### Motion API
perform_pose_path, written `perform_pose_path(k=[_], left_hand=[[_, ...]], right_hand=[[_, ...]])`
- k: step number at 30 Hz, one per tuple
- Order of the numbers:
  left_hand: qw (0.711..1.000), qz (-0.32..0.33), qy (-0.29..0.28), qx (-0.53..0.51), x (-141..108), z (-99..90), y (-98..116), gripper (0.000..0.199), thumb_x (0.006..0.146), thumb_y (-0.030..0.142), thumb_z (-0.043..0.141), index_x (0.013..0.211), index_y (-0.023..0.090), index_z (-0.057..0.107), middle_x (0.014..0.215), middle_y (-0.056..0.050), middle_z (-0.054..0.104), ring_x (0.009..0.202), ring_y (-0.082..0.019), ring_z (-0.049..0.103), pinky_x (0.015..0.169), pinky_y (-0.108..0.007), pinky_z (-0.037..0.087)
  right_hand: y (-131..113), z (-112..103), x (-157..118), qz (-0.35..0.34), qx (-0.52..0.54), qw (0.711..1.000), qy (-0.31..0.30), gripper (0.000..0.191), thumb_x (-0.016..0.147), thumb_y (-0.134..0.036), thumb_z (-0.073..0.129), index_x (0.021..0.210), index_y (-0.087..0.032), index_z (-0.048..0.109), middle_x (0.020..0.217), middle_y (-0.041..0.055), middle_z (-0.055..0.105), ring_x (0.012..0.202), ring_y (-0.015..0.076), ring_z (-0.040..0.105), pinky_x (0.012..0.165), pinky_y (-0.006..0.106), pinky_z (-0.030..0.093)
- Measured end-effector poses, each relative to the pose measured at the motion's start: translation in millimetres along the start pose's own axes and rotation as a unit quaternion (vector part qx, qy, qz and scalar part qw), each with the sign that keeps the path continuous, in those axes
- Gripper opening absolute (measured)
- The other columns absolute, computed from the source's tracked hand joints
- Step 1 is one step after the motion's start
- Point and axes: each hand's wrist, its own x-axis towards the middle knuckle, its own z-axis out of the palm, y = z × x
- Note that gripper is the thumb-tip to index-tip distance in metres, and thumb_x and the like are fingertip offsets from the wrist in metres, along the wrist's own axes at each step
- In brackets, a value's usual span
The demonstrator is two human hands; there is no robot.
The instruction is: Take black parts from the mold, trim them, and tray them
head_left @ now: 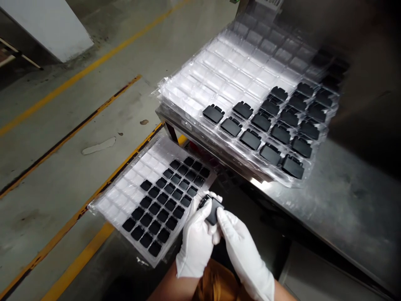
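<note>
Both of my hands wear white gloves and meet in front of my body around one small black plastic part (214, 211). My left hand (197, 236) is closed on its left side, thumb over the top. From the right, my right hand (239, 242) pinches the same part between thumb and fingers. To the left lies a clear compartment tray (115, 209) with rows of square black parts in it. Higher on the right, a clear tray (188, 85) holds black clip-like parts (271, 154) in its near-right pockets. Fingers hide some of the held part.
The upper tray rests on a metal table (351, 217) whose edge runs diagonally close to my right hand. Yellow lines (94, 69) mark the grey floor on the left. A white block-like structure (59, 25) stands at the upper left.
</note>
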Motion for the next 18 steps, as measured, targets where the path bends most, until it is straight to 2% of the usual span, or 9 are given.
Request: perform_pose_path(k=[4,9,11,13,14,15,16,17,18], left_hand=[[1.0,0.002,-0.02,0.006,3.7,-4.2,0.4,0.019,0.087,0.034,0.059,0.102,0.022,0.062,0.101,-0.005,0.065,0.063,-0.008,0.057,0.056,-0.018,0.048],[0.997,-0.065,-0.023,0.033,13.9,-21.7,-19.3,0.037,0.083,0.039,0.069,0.113,0.026,0.052,0.099,0.0,0.064,0.037,0.001,0.034,0.033,-0.015,0.028],[0.996,-0.079,-0.026,0.018,26.2,-40.0,-29.6,0.045,0.079,0.034,0.074,0.115,0.026,0.05,0.1,-0.001,0.065,0.044,-0.001,0.048,0.041,-0.016,0.041],[0.998,-0.056,-0.006,0.035,47.6,-68.6,-34.0,0.044,0.078,0.029,0.075,0.113,0.023,0.051,0.105,-0.005,0.065,0.07,-0.009,0.065,0.067,-0.024,0.056],[0.996,-0.033,0.017,0.082,61.7,-86.7,-32.2,0.04,0.079,0.027,0.074,0.113,0.022,0.052,0.107,-0.006,0.065,0.086,-0.013,0.068,0.08,-0.029,0.056],[0.986,-0.009,0.053,0.159,77.3,-106.8,-27.3,0.035,0.082,0.027,0.07,0.112,0.021,0.052,0.106,-0.008,0.066,0.093,-0.015,0.068,0.086,-0.032,0.055],[0.951,0.015,0.109,0.289,94.0,-128.3,-19.3,0.032,0.085,0.027,0.065,0.114,0.02,0.053,0.104,-0.008,0.067,0.095,-0.016,0.068,0.088,-0.033,0.054],[0.89,0.045,0.165,0.424,111.0,-150.2,-8.4,0.03,0.086,0.025,0.063,0.114,0.019,0.055,0.106,-0.009,0.068,0.097,-0.017,0.067,0.091,-0.034,0.053],[0.861,0.056,0.196,0.465,127.9,-171.8,4.5,0.03,0.084,0.021,0.064,0.113,0.017,0.056,0.113,-0.012,0.066,0.106,-0.019,0.065,0.099,-0.036,0.049]], right_hand=[[2.6,-7.6,2.0,0.0,-0.011,1.0,-0.022,0.051,0.093,-0.057,0.044,0.061,-0.021,0.06,0.06,0.0042,0.061,0.061,0.0174,0.055,0.061,0.032,0.042],[23.3,-8.4,13.1,0.065,0.024,0.997,-0.023,0.052,0.087,-0.066,0.048,0.07,-0.018,0.06,0.061,0.0031,0.061,0.056,0.0138,0.051,0.058,0.029,0.041],[36.2,-13.6,15.6,0.097,0.003,0.995,-0.018,0.054,0.083,-0.069,0.052,0.073,-0.017,0.06,0.064,0.003,0.061,0.056,0.0121,0.05,0.057,0.027,0.041],[52.7,-25.5,14.0,0.127,-0.044,0.991,-0.007,0.054,0.08,-0.07,0.056,0.079,-0.016,0.062,0.07,0.0026,0.062,0.059,0.0115,0.051,0.058,0.026,0.042],[62.5,-34.0,11.5,0.137,-0.074,0.988,-0.002,0.053,0.079,-0.069,0.057,0.082,-0.017,0.062,0.072,0.002,0.062,0.06,0.0116,0.052,0.06,0.026,0.043],[73.5,-44.2,8.0,0.147,-0.103,0.984,-0.001,0.052,0.079,-0.069,0.057,0.084,-0.017,0.062,0.074,0.0017,0.062,0.062,0.012,0.053,0.061,0.026,0.044],[85.2,-55.6,3.4,0.158,-0.131,0.979,0.002,0.053,0.079,-0.07,0.056,0.084,-0.018,0.062,0.073,0.0016,0.061,0.064,0.0129,0.054,0.062,0.026,0.045],[97.5,-67.5,-2.0,0.172,-0.155,0.973,0.0,0.053,0.078,-0.071,0.056,0.084,-0.018,0.062,0.074,0.0023,0.062,0.067,0.0146,0.057,0.065,0.027,0.047],[109.8,-79.5,-8.3,0.188,-0.177,0.966,0.01,0.054,0.073,-0.072,0.058,0.083,-0.019,0.062,0.074,0.0036,0.064,0.072,0.0177,0.06,0.067,0.028,0.049]])
